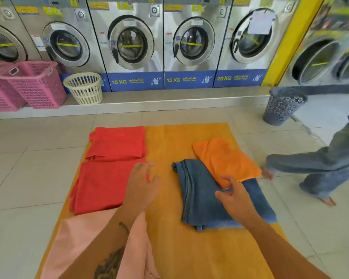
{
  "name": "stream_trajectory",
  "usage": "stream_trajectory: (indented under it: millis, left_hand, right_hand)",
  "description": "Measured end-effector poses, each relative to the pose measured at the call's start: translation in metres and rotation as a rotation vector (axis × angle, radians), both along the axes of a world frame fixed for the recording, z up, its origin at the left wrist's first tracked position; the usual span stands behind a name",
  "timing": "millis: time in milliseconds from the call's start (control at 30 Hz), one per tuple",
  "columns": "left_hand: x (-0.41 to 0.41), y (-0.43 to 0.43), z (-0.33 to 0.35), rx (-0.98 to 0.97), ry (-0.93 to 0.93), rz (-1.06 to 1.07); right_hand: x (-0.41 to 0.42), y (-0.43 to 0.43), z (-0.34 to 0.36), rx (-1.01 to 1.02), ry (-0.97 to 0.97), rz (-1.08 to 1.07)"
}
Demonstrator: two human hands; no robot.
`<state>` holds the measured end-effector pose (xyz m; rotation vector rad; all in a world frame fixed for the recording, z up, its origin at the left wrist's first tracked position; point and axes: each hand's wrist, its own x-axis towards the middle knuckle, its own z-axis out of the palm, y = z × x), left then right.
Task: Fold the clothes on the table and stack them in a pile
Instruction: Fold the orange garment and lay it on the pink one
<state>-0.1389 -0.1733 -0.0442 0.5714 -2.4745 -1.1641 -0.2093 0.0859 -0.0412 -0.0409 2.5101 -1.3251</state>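
A yellow-orange mat (169, 238) lies on the tiled floor. On its left sit two red folded cloths, one at the far side (117, 141) and one nearer (101, 186). A pink garment (85, 238) lies at the near left under my left forearm. On the right, folded blue jeans (201, 200) lie with an orange folded cloth (226, 158) partly on top of them. My left hand (143, 184) hovers over the near red cloth's right edge, fingers apart. My right hand (234, 196) rests over the jeans at the orange cloth's near corner, fingers loosely spread.
Washing machines line the far wall. Pink baskets (32, 85) and a cream basket (85, 87) stand at the back left, a grey basket (282, 105) at the back right. A person in wide jeans (326, 158) steps barefoot beside the mat's right edge.
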Motion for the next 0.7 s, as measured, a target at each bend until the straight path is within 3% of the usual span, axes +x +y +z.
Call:
stream_trajectory:
  millis: [333,500,700]
  left_hand:
    - [-0.162,0.094,0.006,0.023,-0.27,-0.248]
    - [-0.222,0.107,-0.002,0.042,-0.434,-0.323]
    - [-0.283,0.099,-0.032,-0.091,-0.568,-0.406]
  right_hand:
    - [-0.08,0.068,-0.009,-0.207,-0.153,-0.213]
    - [-0.108,0.061,-0.013,-0.371,-0.283,-0.283]
    - [-0.123,0.05,-0.028,-0.423,-0.249,-0.372]
